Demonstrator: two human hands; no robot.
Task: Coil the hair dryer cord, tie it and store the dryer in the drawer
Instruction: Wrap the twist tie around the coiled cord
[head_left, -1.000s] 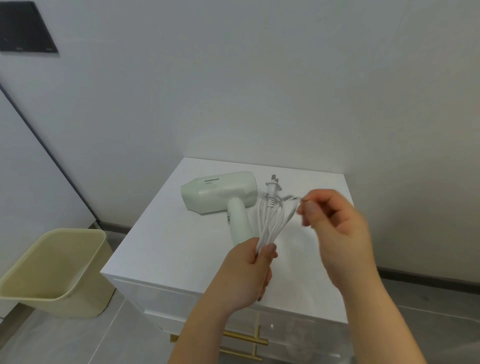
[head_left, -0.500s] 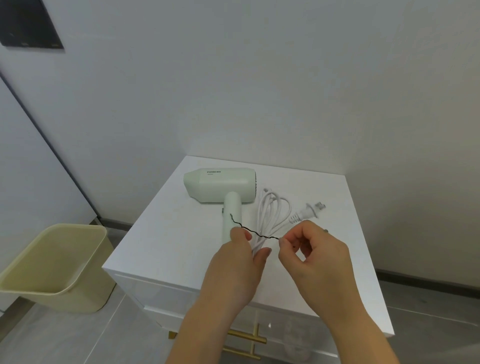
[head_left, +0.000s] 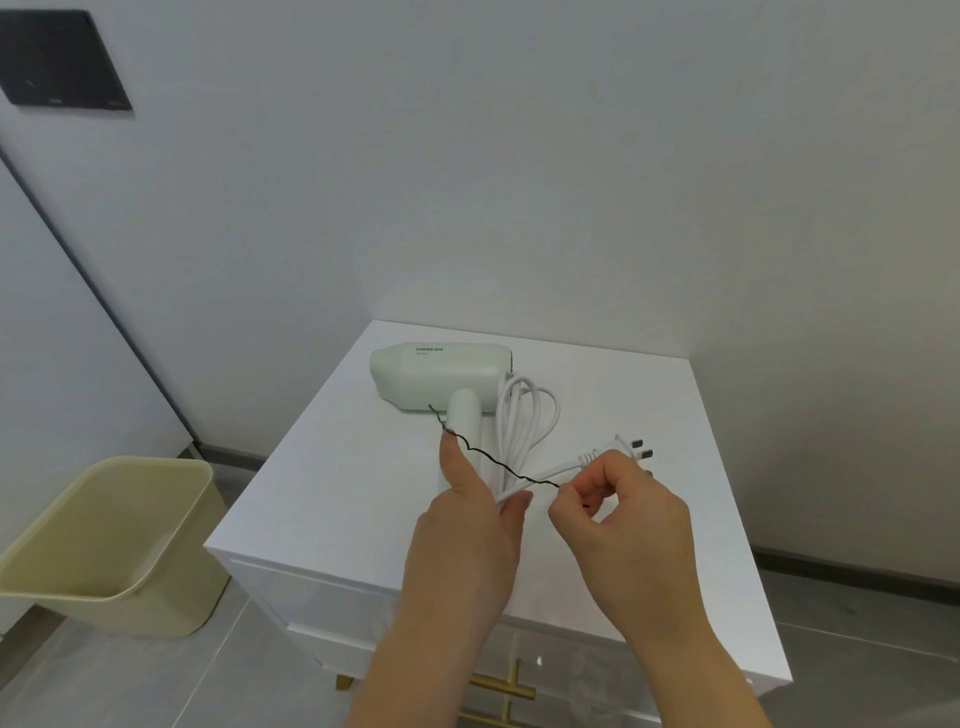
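**Twist tie stretched across the coiled dryer cord**

At far left a pale yellow bin (head_left: 111, 540) stands on the grey floor beside the white cabinet. The cabinet's worktop (head_left: 332, 499) carries the pale green hair dryer (head_left: 441, 376), lying on its side with its handle pointing toward the person. Just right of the handle, the white cord (head_left: 522, 421) lies gathered in long loops.

The left hand (head_left: 467, 540) pinches the near end of the loops between thumb and fingers, its grip closed on the cord; the thumb also presses the thin black twist tie (head_left: 498, 465) against the handle. The tie runs in a wavy line rightward over the cord.

The right hand (head_left: 618, 514) has its grip closed on the tie's other end, fingertips curled tight. Just beyond its knuckles lies the plug (head_left: 631, 448), prongs pointing right. Below the worktop's front edge, a gold drawer handle (head_left: 501, 688) shows.
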